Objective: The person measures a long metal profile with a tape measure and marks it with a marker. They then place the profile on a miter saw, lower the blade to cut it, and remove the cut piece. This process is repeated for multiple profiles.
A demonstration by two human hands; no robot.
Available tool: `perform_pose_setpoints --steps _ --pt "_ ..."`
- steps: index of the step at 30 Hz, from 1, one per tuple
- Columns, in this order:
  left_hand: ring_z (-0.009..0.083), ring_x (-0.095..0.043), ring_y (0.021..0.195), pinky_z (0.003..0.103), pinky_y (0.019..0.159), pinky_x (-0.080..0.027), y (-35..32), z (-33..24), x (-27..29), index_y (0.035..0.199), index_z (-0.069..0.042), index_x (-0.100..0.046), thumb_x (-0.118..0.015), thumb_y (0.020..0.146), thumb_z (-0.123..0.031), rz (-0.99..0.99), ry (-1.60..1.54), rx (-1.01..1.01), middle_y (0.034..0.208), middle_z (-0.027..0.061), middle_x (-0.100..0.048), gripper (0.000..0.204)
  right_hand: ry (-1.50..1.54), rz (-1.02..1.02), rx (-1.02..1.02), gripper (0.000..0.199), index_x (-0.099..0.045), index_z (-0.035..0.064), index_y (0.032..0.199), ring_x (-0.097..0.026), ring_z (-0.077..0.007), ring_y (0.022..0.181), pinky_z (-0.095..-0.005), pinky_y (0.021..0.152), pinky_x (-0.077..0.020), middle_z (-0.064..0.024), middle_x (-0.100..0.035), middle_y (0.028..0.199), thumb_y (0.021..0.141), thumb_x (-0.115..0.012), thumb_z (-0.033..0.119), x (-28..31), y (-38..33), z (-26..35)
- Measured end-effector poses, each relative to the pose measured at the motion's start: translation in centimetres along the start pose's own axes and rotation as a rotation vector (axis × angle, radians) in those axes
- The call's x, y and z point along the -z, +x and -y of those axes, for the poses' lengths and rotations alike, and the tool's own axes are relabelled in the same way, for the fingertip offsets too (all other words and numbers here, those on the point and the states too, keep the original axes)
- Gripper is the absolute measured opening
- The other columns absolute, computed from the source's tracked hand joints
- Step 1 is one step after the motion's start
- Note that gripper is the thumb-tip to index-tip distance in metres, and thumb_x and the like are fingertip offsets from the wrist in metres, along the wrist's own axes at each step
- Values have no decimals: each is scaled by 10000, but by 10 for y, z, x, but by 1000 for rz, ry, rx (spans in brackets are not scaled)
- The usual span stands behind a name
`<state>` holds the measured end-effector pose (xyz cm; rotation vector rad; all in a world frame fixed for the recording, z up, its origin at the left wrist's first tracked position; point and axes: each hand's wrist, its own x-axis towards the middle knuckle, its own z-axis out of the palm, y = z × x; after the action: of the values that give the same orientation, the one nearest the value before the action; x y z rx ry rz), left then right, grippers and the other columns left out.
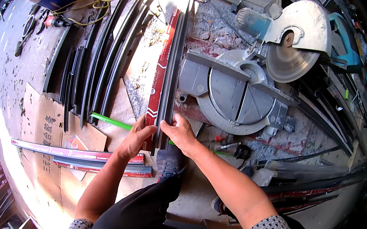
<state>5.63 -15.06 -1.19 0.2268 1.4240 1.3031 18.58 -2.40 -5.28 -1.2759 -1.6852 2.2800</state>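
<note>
Left hand: our left hand (137,137) sits on the near end of the long dark profile (171,67), fingers curled round its left edge where the red-and-white strip (162,57) runs, thumb pointing up. So it's closed on the thing, not spread.

Right hand: our right hand (180,133) comes in from the other side and pinches the same end, fingertips pressed on the right edge of the profile. Both hands are almost touching each other across it.

Where the profile is: it lies lengthwise on the workbench (23,72), running straight away from us, just to the left of the miter saw (242,85). Near end in our grip, far end up by the top of the view.

Saw: grey turntable base, round blade (287,61) tipped up and back, teal motor housing behind it. Base sits just beside the profile; we can't tell if they touch.

Left of us: a fan of 5 or 6 curved dark strips (108,55) lying side by side, well apart from the one we hold.

Under the hands: a green rod (109,120) slants across, passing below the profile.

Near edge: 2 shorter red-striped pieces (78,153) lying crosswise on flattened cardboard (44,129).

Far left corner: a tangle of yellow cord (97,1).
</note>
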Motion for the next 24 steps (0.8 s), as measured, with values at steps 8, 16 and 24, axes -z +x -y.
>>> perform_pose_setpoints --steps 8,16,24 --pt "78 -497 437 225 391 -375 -3 6 12 1095 -86 -595 -713 1015 -386 -113 82 114 647 -19 -583 332 202 98 -17 311 -583 51 1209 -611 -78 802 -259 689 -520 -10 -658 958 987 -742 199 12 -17 9" --pt "150 -598 653 306 617 -554 -6 -1 1 1043 -36 -586 -614 926 -166 -5 -177 98 824 69 -588 177 337 140 33 289 -607 9 1151 -612 -116 886 -305 805 -543 -47 -654 1005 965 -751 179 15 -22 9" --pt "205 -604 719 373 729 -542 -5 12 14 1054 -24 -637 -485 982 -377 44 -337 182 868 88 -628 391 55 176 65 255 -643 50 1120 -584 -63 861 -275 773 -522 6 -670 991 987 -751 239 11 -21 15"
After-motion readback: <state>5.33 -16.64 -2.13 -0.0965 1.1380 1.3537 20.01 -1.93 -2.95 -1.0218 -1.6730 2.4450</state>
